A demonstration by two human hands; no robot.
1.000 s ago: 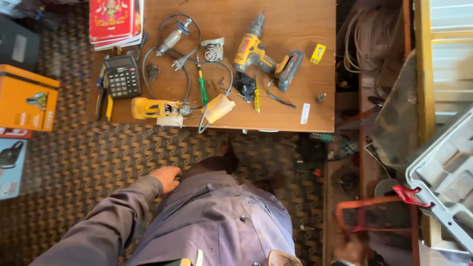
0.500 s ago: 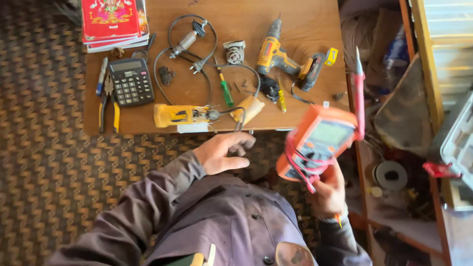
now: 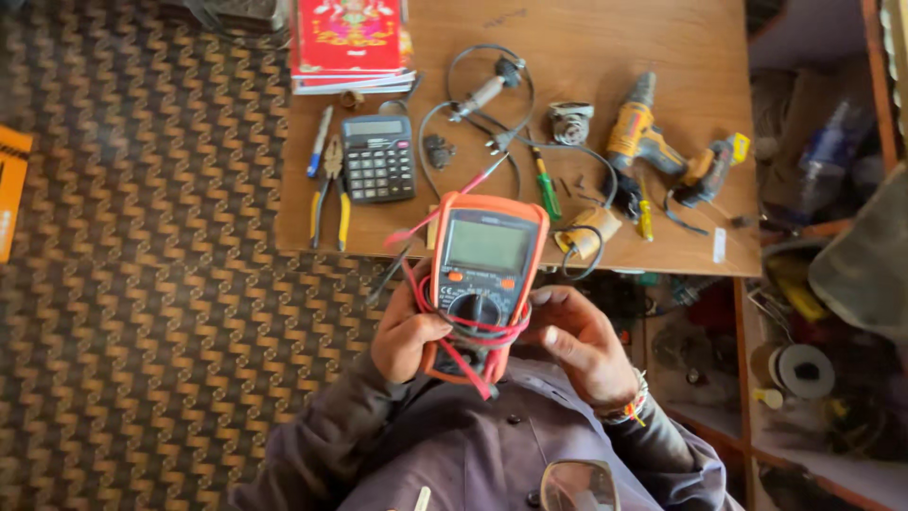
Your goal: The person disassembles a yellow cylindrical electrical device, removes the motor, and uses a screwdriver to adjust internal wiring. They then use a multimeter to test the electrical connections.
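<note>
Both hands grip an orange multimeter close above the lap: the left hand clasps its left edge, the right hand its right, with red leads wound around it. Beyond, the wooden desk carries a calculator, pliers and a yellow drill.

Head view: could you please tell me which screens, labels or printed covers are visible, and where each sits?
Multimeter: orange case, grey blank screen, held between left hand and right hand.
Calculator: black, pale display strip, on the table.
Red printed booklets: stacked at the table's far edge.
White label: small strip near the table's front edge.
</note>
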